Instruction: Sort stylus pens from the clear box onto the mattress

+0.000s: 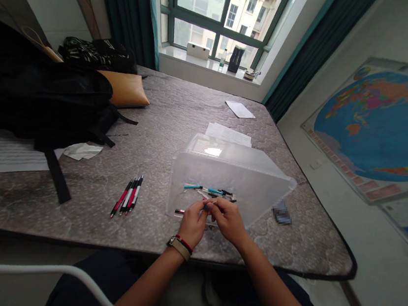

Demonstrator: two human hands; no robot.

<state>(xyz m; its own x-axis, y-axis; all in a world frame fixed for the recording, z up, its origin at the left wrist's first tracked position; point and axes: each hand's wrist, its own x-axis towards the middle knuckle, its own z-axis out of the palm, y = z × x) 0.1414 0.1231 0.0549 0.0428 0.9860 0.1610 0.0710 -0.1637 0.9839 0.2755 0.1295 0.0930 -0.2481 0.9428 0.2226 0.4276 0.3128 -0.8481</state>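
Observation:
My left hand (193, 222) and my right hand (228, 219) meet at the near edge of a clear plastic box (255, 181). The fingers of both are closed in a pinch around something small, partly blue, too hidden to make out. Inside the box, just beyond my fingers, lie several loose pen parts (214, 191), some teal, some black, some clear. A dark and red piece (179, 211) is left of my left hand. Several pens (127, 197), red, white and black, lie side by side on the mattress-like surface (156, 129) to the left.
A black backpack (51, 92) and a tan pouch (127, 89) fill the back left. Crumpled tissue (82, 151) lies near the backpack's straps. Papers (229, 134) are behind the box. A small blurred item (281, 213) sits to its right. A white tube (73, 271) curves across the lower left.

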